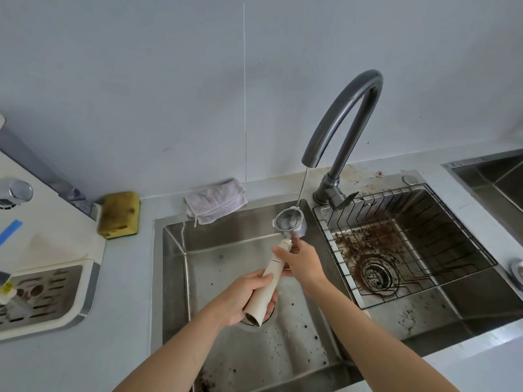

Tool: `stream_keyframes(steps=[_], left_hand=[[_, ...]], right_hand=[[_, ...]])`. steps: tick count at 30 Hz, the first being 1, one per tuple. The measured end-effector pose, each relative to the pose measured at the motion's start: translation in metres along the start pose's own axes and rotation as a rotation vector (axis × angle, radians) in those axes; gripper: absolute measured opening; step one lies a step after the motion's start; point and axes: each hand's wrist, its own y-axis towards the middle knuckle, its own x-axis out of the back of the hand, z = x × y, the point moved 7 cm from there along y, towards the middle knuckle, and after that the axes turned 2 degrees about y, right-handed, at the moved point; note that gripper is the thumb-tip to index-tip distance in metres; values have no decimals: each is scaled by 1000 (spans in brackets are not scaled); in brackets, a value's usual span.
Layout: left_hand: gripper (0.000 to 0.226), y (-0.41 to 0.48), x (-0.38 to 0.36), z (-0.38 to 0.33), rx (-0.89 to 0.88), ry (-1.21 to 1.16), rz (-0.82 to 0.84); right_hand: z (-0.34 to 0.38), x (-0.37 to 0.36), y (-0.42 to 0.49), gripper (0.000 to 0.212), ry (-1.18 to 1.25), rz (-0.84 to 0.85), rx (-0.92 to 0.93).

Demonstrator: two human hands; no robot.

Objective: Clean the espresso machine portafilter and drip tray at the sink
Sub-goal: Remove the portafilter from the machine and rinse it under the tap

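Note:
The portafilter (288,223), a metal basket on a long cream handle, hangs over the left sink basin (254,357). A thin stream of water from the dark curved faucet (348,117) falls into its basket. My left hand (249,295) grips the lower end of the handle. My right hand (301,261) holds the handle's neck just below the basket, fingers touching its underside. The drip tray (42,295), a slotted metal grate with coffee stains, sits in the white espresso machine (48,236) at the left edge.
A wire rack (418,199) lies in the right sink basin above coffee grounds and a drain strainer (375,275). A yellow sponge (120,215) and a folded grey cloth (215,200) rest on the counter behind the sink. Another sink (492,179) shows at far right.

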Motion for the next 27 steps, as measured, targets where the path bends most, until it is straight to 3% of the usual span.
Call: stream_keyframes(steps=[6,12,20,23,27], left_hand=[[16,1,6,-2,1,42,-79],[30,8,14,-4,30,183,-200],[34,12,10,-23,-78,484,-323],[34,14,9,-27,-80,532,-322],[29,18,12,-29,-69,559,-345]], right_hand=[[0,-13,1,4,99,158,-79],[7,-26,1,8,105,249,-70],[8,-17,2,6,22,244,-66],[13,2,2,15,7,206,-95],[29,52,7,21,-3,-44,-83]])
